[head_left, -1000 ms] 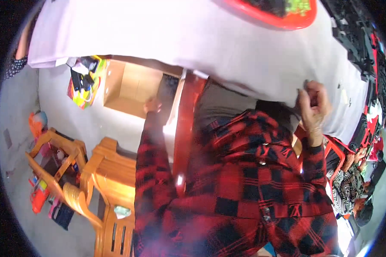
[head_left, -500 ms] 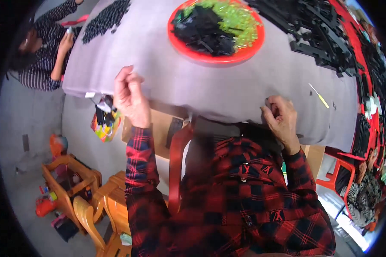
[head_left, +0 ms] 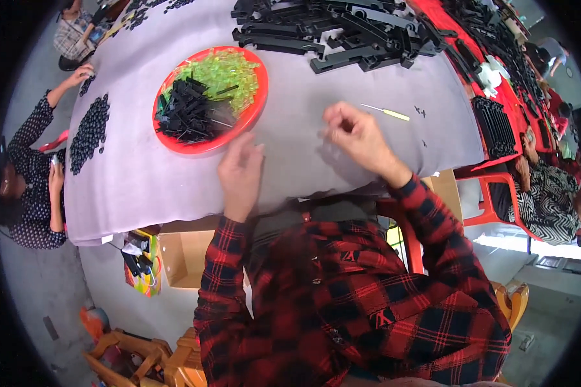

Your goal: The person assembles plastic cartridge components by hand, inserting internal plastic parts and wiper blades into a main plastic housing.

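Observation:
My left hand [head_left: 241, 174] hovers, somewhat blurred, at the near right rim of a round red tray [head_left: 197, 149]. Its fingers point toward the tray and look apart, with nothing visible in them. In the tray lie a heap of thin black plastic pieces [head_left: 188, 116] and many clear yellow-green pieces [head_left: 229, 74]. Over the cloth to the right, my right hand [head_left: 361, 137] has its thumb and fingers curled together; whatever may be between them is too small to make out. Beyond it lies a thin tool with a yellow handle [head_left: 396, 115], beside tiny black bits [head_left: 420, 111].
Long black plastic parts [head_left: 342, 39] are piled at the far side of the cloth-covered table [head_left: 290, 161]. Small black pieces [head_left: 89, 132] lie in a group on the left, near a co-worker [head_left: 35, 174]. A red chair [head_left: 490, 200] stands right; an open cardboard box [head_left: 187, 255] sits below.
The view has turned, so the tray appears lower and further left. My left hand has come to the tray's rim, and my right hand has moved forward over the table.

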